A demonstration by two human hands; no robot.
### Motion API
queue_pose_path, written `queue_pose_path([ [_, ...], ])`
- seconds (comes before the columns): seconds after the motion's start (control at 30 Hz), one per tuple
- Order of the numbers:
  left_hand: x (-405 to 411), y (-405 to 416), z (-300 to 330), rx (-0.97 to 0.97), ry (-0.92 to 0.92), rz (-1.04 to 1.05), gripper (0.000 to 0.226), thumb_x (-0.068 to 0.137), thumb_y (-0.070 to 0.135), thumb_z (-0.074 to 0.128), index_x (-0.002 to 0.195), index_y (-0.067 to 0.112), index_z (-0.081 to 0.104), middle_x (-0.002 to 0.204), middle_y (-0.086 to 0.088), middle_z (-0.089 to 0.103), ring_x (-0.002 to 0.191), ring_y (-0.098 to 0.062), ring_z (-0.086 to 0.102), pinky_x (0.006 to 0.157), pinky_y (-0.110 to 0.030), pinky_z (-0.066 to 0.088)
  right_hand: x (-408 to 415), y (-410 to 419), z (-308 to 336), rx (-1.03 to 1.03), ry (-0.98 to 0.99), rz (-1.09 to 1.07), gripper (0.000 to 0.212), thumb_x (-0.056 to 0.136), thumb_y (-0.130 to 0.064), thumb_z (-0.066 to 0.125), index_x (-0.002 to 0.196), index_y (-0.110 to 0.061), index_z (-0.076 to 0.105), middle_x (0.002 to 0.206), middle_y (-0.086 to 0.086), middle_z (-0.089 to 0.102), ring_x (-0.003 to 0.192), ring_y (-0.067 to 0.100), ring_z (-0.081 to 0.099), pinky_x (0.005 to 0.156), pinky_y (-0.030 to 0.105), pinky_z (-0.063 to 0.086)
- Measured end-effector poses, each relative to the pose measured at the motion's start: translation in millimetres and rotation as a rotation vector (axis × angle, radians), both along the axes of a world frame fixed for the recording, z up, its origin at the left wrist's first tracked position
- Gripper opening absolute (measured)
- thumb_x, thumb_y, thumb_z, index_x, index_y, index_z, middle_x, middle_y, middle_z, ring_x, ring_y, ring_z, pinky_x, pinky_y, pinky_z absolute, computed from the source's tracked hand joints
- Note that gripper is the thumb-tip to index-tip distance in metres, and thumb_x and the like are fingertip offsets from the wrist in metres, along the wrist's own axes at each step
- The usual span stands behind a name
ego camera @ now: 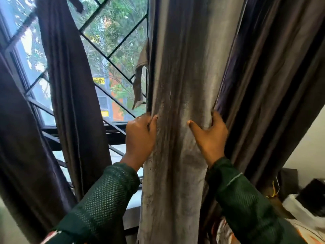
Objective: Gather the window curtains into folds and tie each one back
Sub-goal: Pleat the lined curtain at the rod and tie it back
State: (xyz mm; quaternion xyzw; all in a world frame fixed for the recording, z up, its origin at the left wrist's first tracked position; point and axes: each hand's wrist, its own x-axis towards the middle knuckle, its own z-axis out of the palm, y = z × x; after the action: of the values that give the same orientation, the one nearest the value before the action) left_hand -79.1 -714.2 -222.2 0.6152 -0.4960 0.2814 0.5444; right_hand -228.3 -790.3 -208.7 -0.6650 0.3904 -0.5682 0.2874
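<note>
- My left hand (pixel 140 136) clamps the long grey velvety curtain (pixel 177 85) at nine o'clock, fingers curled round its edge.
- My right hand (pixel 209 136) grips its three-o'clock edge, thumb splayed.

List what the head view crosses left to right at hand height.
Dark curtain at the left edge → second dark curtain → window grille → left hand → grey curtain → right hand → dark curtain folds on the right.

diamond-barred window (pixel 112 55), daylight, pale wall (pixel 306 143)
</note>
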Motion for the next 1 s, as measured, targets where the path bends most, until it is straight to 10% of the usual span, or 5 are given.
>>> queue_pose_path([
  [0.37, -40, 13, 3, -0.114, 0.028, -0.214, 0.034, 0.092, 0.02, 0.048, 0.061, 0.005, 0.052, 0.057, 0.013, 0.035, 0.054, -0.003, 0.032, 0.053, 0.0, 0.026, 27, 65, -54, -0.151, 0.661, 0.232, 0.06, 0.092, -0.016, 0.046, 0.147, -0.016, 0.02, 0.143, 0.01, 0.037, 0.101, 0.031, 0.058, 0.088, 0.043, 0.049],
  [0.6, -11, 11, 0, -0.029, -0.042, -0.051, 0.027, 0.082, 0.014, 0.061, 0.062, -0.001, 0.053, 0.054, -0.011, 0.052, 0.049, -0.013, 0.04, 0.048, -0.022, 0.031, 40, 70, -69, -0.323, 0.776, 0.37, 0.062, 0.092, -0.008, 0.046, 0.146, -0.012, 0.016, 0.143, 0.014, 0.039, 0.099, 0.035, 0.061, 0.086, 0.043, 0.05],
  [0.73, 16, 18, 3, -0.007, 0.001, 0.053, 0.024, 0.077, -0.001, 0.06, 0.056, -0.001, 0.048, 0.049, -0.014, 0.047, 0.051, -0.012, 0.035, 0.051, -0.021, 0.013, 26, 68, -71, -0.317, 0.598, 0.545, 0.077, 0.097, -0.034, 0.04, 0.143, -0.029, -0.021, 0.158, -0.006, 0.0, 0.141, 0.009, 0.02, 0.112, 0.022, 0.023],
  [0.83, 35, 24, 2, 0.005, 0.017, 0.074, 0.03, 0.08, 0.005, 0.06, 0.054, 0.002, 0.045, 0.048, -0.007, 0.039, 0.046, -0.014, 0.032, 0.048, -0.023, 0.015, 19, 46, -68, -0.27, 0.38, 0.302, 0.077, 0.096, -0.032, 0.046, 0.143, -0.025, -0.015, 0.157, 0.0, -0.012, 0.145, 0.01, -0.01, 0.108, 0.004, -0.008],
  [1.0, 41, 29, 1, -0.032, 0.062, 0.028, 0.032, 0.084, 0.013, 0.059, 0.055, 0.003, 0.048, 0.051, 0.008, 0.035, 0.044, 0.002, 0.032, 0.045, -0.015, 0.025, 18, -10, -41, 0.059, 0.087, 0.033, 0.095, 0.085, -0.021, 0.065, 0.149, -0.01, -0.005, 0.157, 0.014, -0.01, 0.145, 0.024, -0.01, 0.11, 0.018, -0.009],
])
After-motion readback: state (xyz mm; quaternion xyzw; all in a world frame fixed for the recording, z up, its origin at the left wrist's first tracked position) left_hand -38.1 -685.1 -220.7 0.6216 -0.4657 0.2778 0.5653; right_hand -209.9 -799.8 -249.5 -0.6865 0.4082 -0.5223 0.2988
